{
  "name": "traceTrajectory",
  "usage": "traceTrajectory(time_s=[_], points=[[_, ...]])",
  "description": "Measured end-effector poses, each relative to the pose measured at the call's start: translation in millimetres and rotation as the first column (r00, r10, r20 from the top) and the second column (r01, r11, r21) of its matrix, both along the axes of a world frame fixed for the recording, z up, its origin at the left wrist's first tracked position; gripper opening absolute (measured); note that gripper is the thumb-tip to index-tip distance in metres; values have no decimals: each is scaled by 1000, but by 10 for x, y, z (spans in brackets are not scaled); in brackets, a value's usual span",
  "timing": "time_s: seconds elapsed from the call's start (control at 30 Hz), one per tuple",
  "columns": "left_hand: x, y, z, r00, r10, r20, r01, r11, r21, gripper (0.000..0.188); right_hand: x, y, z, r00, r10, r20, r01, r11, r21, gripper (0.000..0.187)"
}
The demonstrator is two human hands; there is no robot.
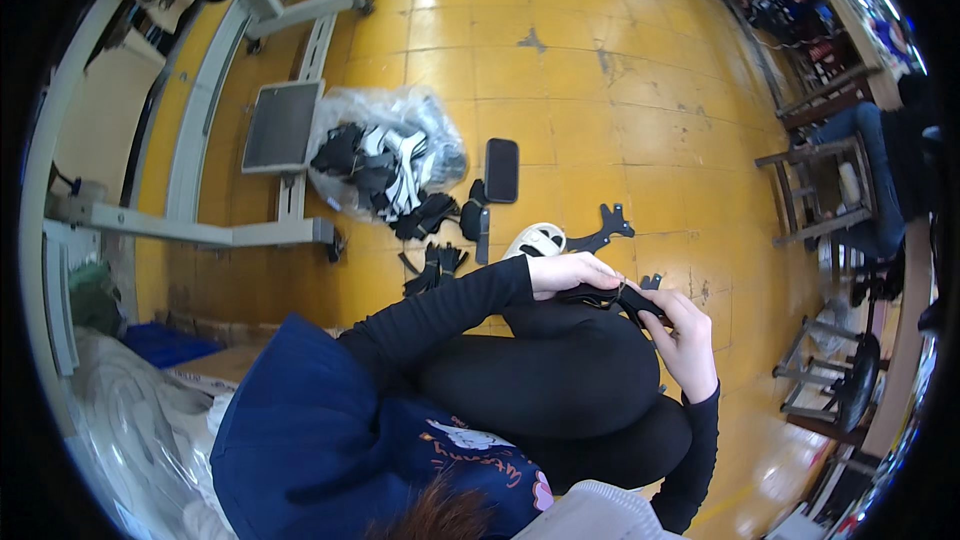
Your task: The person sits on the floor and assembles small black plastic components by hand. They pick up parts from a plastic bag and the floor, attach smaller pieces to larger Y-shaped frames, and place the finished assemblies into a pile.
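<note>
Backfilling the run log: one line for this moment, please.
left hand: holding black straps | right hand: holding same black straps | yellow floor: phone, clear plastic bag with black and white pieces

Head-worn fisheye view, close above the lap (pixel 540 380), downward onto yellow floor (pixel 660 150).

Just below centre-right, the left hand (pixel 575 273) and right hand (pixel 686 342) hide parts of the strap (pixel 632 302). The left hand also covers the shoe's (pixel 540 237) lower end. The right edge cuts off a person (pixel 905 165); upper-right clutter (pixel 887 40) is blurred.
</note>
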State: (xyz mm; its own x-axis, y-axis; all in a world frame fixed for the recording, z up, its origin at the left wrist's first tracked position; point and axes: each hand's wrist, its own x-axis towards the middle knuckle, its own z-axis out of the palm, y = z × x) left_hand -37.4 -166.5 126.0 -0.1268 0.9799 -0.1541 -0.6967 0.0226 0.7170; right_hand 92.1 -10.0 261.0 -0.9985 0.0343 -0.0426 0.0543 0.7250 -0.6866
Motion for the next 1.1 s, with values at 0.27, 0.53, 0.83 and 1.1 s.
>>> traceTrajectory(time_s=[0.27,0.53,0.83,1.1], points=[[50,-309,43,624,389,-678,-375,910,176,35,-70,-55,-75,997,63,39,-66,995,80,27],[46,-454,-493,738,125,-664,-284,949,-137,30,-33,16,-122,1000,-20,-2,20,1000,-15,42],[251,-1596,-2487,719,-172,-674,-690,-55,-722,62,83,174,-89,997,38,73,-45,994,99,31],[375,-1475,-2711,413,-661,-627,-837,-5,-547,88,75,148,-81,991,78,104,-89,990,108,32]])
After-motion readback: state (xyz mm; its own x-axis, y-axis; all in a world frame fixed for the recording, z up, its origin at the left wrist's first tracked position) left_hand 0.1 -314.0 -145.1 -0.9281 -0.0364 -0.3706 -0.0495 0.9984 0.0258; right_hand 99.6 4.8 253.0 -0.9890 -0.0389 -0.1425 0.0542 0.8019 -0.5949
